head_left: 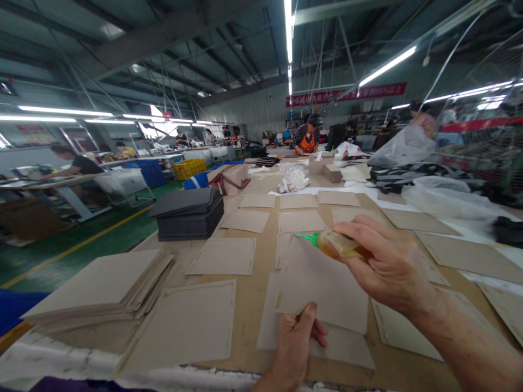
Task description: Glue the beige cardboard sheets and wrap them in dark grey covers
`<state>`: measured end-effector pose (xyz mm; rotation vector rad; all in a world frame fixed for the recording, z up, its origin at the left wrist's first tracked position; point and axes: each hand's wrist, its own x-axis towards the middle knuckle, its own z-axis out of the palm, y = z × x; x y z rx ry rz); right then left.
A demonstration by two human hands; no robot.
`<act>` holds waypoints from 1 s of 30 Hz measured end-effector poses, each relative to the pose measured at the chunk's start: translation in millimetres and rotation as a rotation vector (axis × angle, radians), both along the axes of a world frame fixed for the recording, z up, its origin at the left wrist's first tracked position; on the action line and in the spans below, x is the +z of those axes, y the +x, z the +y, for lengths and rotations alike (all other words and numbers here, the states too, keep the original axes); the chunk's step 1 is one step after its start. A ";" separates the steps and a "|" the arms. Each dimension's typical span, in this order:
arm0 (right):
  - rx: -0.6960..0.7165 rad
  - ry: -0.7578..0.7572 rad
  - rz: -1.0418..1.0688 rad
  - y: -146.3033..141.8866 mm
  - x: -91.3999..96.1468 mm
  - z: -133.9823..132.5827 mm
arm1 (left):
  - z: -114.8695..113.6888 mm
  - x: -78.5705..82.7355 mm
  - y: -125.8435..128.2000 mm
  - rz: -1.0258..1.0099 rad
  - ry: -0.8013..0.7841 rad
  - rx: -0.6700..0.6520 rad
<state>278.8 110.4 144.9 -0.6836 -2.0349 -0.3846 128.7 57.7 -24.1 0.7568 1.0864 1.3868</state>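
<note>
My right hand (388,264) is closed around a small squeeze bottle of amber glue (337,243) with a green nozzle that points left. The nozzle tip sits at the top left corner of a beige cardboard sheet (322,286). My left hand (296,345) pinches the near edge of that sheet and holds it tilted up above another sheet on the brown worktable (251,305).
Several beige sheets lie spread over the table. A beige stack (102,288) sits near left, a dark grey stack (188,213) behind it. Clear plastic bags (441,196) and dark pieces lie at right. A person in an orange apron (307,139) works at the far end.
</note>
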 end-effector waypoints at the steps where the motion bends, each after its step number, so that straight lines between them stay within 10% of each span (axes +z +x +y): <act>1: 0.011 -0.017 0.000 0.7 0.5 0.1 | 0.0 0.1 -0.1 -0.002 0.000 0.003; 30: -0.139 -0.113 -0.047 47.3 2.5 -8.3 | -0.5 15.9 -7.0 -0.128 -0.004 0.066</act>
